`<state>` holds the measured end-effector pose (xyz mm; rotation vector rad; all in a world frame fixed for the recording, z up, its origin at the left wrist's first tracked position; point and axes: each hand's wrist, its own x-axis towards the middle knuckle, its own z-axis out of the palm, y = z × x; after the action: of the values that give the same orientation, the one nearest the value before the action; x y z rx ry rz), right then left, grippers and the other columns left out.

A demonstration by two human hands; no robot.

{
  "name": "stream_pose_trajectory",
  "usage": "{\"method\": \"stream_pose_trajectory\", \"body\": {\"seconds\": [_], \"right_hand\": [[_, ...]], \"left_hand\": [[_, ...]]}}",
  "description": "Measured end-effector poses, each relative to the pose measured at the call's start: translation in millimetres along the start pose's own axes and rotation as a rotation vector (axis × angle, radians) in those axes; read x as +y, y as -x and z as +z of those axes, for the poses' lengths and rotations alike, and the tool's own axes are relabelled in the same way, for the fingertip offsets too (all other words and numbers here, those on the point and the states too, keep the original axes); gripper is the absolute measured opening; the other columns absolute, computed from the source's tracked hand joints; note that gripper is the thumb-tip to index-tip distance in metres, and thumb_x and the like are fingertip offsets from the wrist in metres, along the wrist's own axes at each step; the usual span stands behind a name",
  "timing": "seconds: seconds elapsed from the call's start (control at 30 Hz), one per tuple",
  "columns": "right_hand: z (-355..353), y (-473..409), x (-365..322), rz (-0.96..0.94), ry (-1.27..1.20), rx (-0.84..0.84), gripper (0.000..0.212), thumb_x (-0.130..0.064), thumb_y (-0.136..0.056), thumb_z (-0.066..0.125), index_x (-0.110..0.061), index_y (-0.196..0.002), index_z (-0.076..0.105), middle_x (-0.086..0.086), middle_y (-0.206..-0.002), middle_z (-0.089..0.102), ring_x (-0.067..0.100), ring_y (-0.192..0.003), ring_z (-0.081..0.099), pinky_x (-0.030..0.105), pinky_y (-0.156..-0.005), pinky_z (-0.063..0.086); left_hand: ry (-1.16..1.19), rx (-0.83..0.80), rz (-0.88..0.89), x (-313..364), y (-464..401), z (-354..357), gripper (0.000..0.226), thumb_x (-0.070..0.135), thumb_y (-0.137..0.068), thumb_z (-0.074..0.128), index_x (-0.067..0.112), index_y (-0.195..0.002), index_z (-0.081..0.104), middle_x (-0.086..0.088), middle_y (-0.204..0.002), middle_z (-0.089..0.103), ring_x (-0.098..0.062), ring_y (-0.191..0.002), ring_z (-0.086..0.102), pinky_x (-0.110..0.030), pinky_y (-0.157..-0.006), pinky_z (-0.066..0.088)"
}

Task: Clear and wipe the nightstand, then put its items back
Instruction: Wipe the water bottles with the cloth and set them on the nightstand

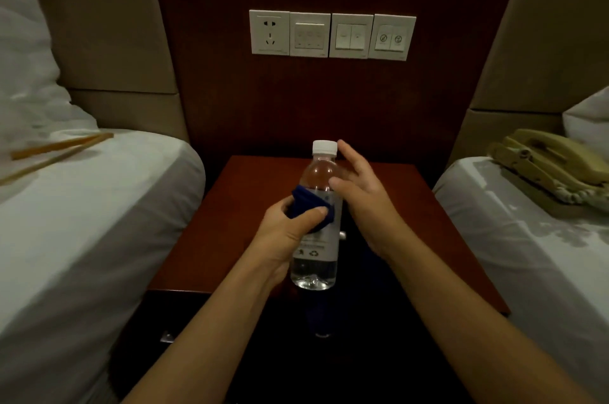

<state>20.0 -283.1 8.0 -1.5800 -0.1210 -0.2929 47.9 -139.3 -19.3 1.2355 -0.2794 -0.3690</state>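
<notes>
Two hands on one water bottle (315, 222), held upright over the nightstand (412, 205).

I see the left hand (290, 232) wrapped around the bottle's label band, pressing a folded dark blue cloth (311, 205) against it under the thumb. Right hand (365, 199) sits just right of that grip, fingers spread and loose, thumb touching the bottle's shoulder, closed on nothing. White cap stands above both. Beige telephone (547, 166) lies well right, on the bed.

Left hand (290, 229) curled in a grip, right hand (362, 196) open, fingers spread.
</notes>
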Motion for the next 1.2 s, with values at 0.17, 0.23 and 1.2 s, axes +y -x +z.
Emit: {"method": "stream_pose_trajectory", "body": {"seconds": [0.17,0.23,1.2], "right_hand": [[-6,-19,-16,0.063,-0.061,-0.245,0.044,-0.021,-0.085,0.063,-0.020,-0.128,0.052,0.006,-0.123,0.065,0.024,-0.112,0.062,0.038,-0.092,0.051],[-2,-17,-16,0.023,-0.069,-0.193,0.038,-0.021,-0.082,0.066,-0.025,-0.119,0.057,0.003,-0.118,0.067,0.022,-0.109,0.064,0.036,-0.089,0.052],[-7,2,-3,0.005,-0.089,-0.029,0.066,-0.027,-0.063,0.081,-0.025,-0.123,0.055,0.001,-0.117,0.067,0.018,-0.107,0.065,0.032,-0.085,0.054]], "left_hand": [[-0.009,-0.063,-0.030,6,2,-5,0.046,0.018,-0.059,0.072,0.008,-0.103,0.061,-0.005,-0.085,0.072,-0.017,-0.073,0.071,-0.028,-0.060,0.055],[-0.022,-0.063,-0.006,6,3,-4,0.047,0.021,-0.061,0.073,0.009,-0.105,0.061,-0.006,-0.092,0.071,-0.018,-0.080,0.071,-0.029,-0.066,0.056],[-0.283,0.197,0.232,-11,13,21,0.059,0.028,-0.060,0.083,0.032,-0.108,0.050,0.005,-0.106,0.062,-0.004,-0.088,0.064,-0.009,-0.060,0.050]]}}
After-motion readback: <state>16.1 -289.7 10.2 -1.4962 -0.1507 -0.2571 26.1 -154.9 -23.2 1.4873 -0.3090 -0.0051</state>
